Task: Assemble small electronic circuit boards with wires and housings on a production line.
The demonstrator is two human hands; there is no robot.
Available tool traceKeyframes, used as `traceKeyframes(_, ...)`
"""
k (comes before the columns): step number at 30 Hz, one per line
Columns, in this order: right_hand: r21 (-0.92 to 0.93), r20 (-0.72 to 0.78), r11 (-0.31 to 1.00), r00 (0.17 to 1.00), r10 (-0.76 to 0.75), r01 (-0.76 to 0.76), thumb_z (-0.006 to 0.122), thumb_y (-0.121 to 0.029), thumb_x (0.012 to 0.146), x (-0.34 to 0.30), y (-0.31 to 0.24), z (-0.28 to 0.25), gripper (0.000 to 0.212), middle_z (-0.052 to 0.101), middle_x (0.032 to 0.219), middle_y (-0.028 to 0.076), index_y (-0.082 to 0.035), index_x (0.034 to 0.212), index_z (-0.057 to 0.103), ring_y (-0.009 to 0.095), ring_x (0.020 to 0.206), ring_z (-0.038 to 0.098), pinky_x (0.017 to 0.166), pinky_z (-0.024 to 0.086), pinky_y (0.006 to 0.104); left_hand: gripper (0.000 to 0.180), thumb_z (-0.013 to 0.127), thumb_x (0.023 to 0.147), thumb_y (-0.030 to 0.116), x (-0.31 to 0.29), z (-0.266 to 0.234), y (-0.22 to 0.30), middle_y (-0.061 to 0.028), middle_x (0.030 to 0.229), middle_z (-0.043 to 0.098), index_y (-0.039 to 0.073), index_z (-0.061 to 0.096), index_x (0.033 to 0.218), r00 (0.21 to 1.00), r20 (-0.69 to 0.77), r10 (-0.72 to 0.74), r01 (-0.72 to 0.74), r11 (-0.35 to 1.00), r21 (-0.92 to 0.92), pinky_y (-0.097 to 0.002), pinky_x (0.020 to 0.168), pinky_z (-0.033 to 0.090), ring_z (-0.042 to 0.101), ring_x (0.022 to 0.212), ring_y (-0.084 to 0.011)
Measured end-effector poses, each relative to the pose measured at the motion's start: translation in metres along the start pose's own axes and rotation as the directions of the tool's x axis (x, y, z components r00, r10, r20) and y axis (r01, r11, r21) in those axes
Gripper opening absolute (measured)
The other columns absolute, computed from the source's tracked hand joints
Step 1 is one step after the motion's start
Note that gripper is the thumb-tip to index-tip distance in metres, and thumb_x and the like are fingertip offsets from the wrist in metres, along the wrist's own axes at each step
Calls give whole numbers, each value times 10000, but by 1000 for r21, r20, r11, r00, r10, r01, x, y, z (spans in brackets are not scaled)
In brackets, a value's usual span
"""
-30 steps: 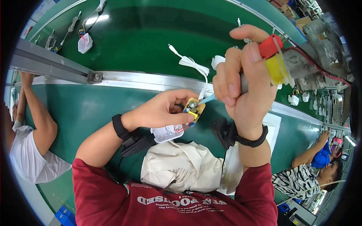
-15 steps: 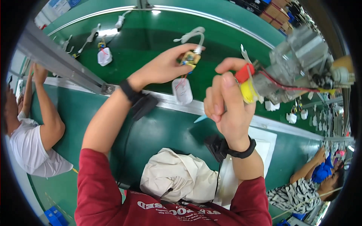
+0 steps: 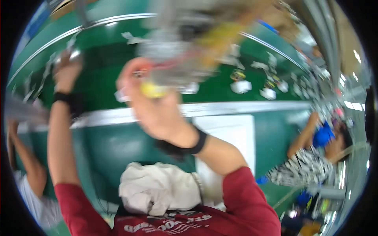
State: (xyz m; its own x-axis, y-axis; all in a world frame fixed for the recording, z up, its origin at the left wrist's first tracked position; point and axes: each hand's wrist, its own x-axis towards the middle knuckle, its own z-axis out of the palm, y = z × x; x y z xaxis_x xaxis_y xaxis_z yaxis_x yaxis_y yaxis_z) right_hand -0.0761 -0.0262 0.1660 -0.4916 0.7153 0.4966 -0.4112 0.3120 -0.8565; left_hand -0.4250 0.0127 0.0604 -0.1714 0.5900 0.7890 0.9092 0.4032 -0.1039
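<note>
The person's right hand [image 3: 155,108] is wrapped around a bulky grey handheld tool [image 3: 175,74], lifted in front of the body above a long, glossy dark-green belt [image 3: 104,84]; a bright yellow band [image 3: 152,90] circles the tool next to the palm, and its far end is smeared by motion. The left hand [image 3: 67,72] is stretched well away to the left over the same belt, near thin white cords [image 3: 46,74], and is too blurred to tell whether its fingers grip anything or are free. Both wrists carry black straps. A white plastic piece [image 3: 120,96] shows just left of the right hand, partly hidden by it. Farther right on the belt sit a small circuit board with yellow parts [image 3: 238,75] and, just below it, a white cup-shaped plastic housing [image 3: 241,87], with a similar white housing [image 3: 268,93] beside them. A silver metal rail [image 3: 271,106] divides the belt from a matt green tabletop [image 3: 114,145], where a flat white rectangular sheet [image 3: 226,131] lies below the rail. A crumpled cream cloth bundle [image 3: 159,188] rests against the person's dark-red shirt [image 3: 252,196]. A co-worker in a black-and-white patterned shirt [image 3: 303,169] is at the right, and another in a white shirt [image 3: 37,200] at the left.
</note>
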Motion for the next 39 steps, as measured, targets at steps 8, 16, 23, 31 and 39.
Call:
traceKeyframes(8, 28, -105, 994, 989, -106, 109, 578, -117, 933, -5, 8, 1, 132, 552, 868, -7, -38, 1036, 555, 75, 785, 496, 694, 433, 263, 407, 406, 932, 315, -31, 117, -102, -258, 1216, 575, 40, 527, 1207, 582, 691, -429, 431, 883, 186, -515, 947, 422, 535, 1121, -462)
traceKeyframes(16, 42, -87, 988, 986, -142, 146, 571, -113, 930, 2, 11, 9, 125, 548, 854, 9, -26, 1019, 558, 91, 775, 494, 695, 438, 286, 329, 509, 884, 221, -23, 79, -127, -242, 1090, 638, 2, 557, 1124, 708, 694, -130, 215, 976, -37, -460, 866, 464, 611, 1027, -378)
traceKeyframes(23, 155, -100, 987, 993, 58, -42, 556, -124, 956, 3, 31, 25, 76, 484, 740, -58, -77, 1013, 535, 13, 585, 411, 518, 322, 174, 195, 618, 865, 233, -18, -4, -56, -8, 813, 588, 67, 637, 966, 459, 886, 68, 870, 165, -464, -253, 585, 399, 516, 688, -98)
traceKeyframes(31, 168, -57, 964, 974, 218, -206, 453, -214, 996, 6, 2, 32, 175, 321, 533, -24, -44, 1037, 474, 53, 378, 252, 342, 209, 220, 350, 608, 936, 209, -44, -125, 4, -138, 1110, 629, -46, 561, 1171, 440, 855, 275, 794, -563, -228, -292, 765, 542, 636, 962, -183)
traceKeyframes(39, 192, -46, 956, 972, 232, -220, 441, -236, 1002, 4, 8, 34, 193, 310, 529, -23, -48, 1044, 464, 52, 379, 245, 341, 197, 214, 376, 591, 942, 127, -93, -138, 52, -117, 1133, 627, -30, 486, 1267, 327, 722, 610, 886, -463, -10, -291, 872, 522, 637, 1014, -192)
